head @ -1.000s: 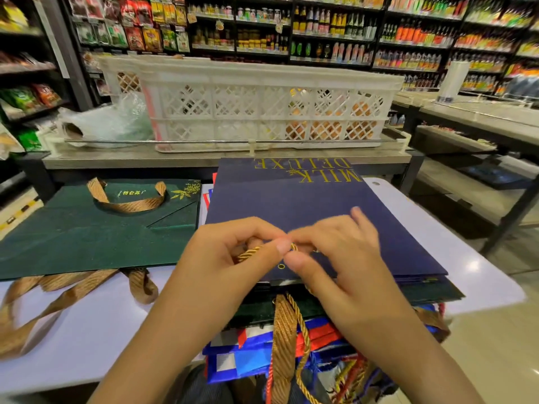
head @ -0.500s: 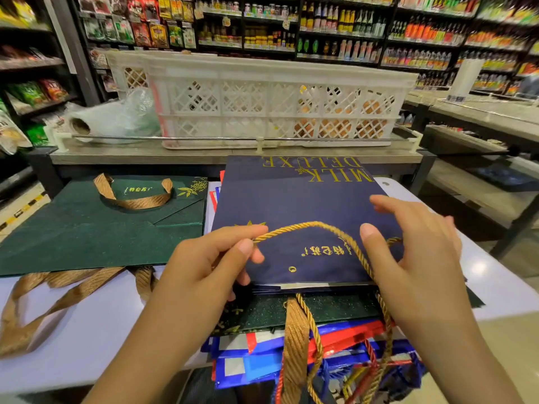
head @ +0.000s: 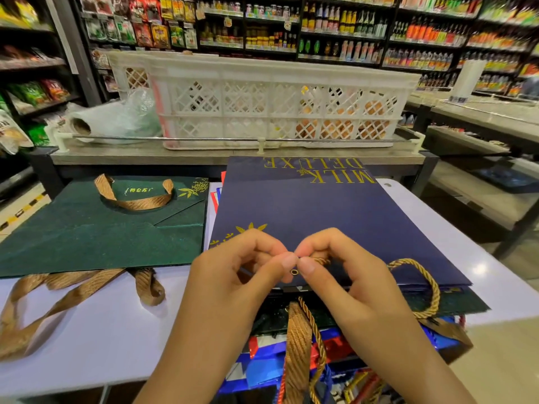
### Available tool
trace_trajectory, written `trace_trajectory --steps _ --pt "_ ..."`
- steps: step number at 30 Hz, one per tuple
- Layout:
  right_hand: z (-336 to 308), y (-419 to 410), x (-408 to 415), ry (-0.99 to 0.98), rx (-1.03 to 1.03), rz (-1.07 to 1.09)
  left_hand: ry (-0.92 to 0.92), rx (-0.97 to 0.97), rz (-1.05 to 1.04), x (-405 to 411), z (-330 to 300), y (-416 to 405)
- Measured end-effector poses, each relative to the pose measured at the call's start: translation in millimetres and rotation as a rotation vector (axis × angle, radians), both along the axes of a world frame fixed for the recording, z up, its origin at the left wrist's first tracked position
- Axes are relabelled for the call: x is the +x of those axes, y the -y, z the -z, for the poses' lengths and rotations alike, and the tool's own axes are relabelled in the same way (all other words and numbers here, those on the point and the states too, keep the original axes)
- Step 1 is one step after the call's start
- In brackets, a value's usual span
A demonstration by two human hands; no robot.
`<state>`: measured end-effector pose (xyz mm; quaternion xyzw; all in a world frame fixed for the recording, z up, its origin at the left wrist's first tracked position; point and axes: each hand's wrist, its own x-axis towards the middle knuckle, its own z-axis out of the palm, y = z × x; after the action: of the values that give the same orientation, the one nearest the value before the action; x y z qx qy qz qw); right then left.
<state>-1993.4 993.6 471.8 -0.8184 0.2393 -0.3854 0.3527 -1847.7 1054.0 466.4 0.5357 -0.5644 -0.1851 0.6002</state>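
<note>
A dark blue paper gift bag (head: 315, 211) with gold "MILK DELUXE" lettering lies flat on top of a stack of bags on the white table (head: 87, 339). Its gold twisted rope handle (head: 428, 284) loops out at the bag's near right edge. My left hand (head: 242, 275) and my right hand (head: 338, 272) meet fingertip to fingertip over the bag's near edge, beside a small gold eyelet (head: 294, 271). My right hand pinches the rope's end. My left thumb and forefinger are pinched together at the same spot; the rope there is hidden.
A dark green gift bag (head: 87, 231) with brown ribbon handles lies flat at the left. Under the blue bag lie green, blue and red bags (head: 271, 363). Beyond stands a counter with a white lattice crate (head: 262, 100) and a plastic bag roll (head: 113, 118). Stocked shelves fill the background.
Half a second ago my hands were apart, stretching the rope handle in an arch. They have come together at the bag's near edge, and the rope now loops to the right.
</note>
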Motion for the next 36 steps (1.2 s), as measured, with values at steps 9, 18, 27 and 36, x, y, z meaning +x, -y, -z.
trace_trajectory --steps 9,18,27,36 --pt "0.3 28.4 -6.0 -0.055 -0.203 0.184 0.615 0.132 -0.109 29.6 11.4 7.6" --pt "5.9 42.3 1.1 -0.134 -0.221 0.155 0.78 0.144 -0.091 38.2 21.4 15.6" --pt "4.1 60.7 6.6 -0.145 -0.218 0.142 1.036 -0.282 -0.296 39.0 21.3 47.1" --pt "19.5 65.4 4.5 -0.137 -0.317 0.093 1.065 -0.409 -0.39 40.3 41.6 51.0"
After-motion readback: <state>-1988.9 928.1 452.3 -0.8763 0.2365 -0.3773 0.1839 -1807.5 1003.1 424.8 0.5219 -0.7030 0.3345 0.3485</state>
